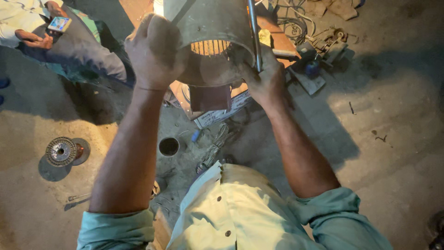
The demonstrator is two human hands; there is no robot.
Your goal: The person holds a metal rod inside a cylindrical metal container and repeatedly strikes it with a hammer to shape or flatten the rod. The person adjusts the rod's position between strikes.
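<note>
Two hands grip a metal motor housing held up over a dusty floor.

Below the forearms, a small round cup (169, 146) and a ribbed disc (60, 151) lie on the floor (397, 139). The left hand (155, 51) is clenched on the left rim of the motor housing (208, 23); its fingers are hidden behind the shell. The right hand (266, 76) grasps the right rim and a thin metal rod (253, 32) together. The housing's top is cut off by the frame edge; copper windings show dimly inside. Beyond the left hand, another person's hand (34, 40) rests, partly cropped.
</note>
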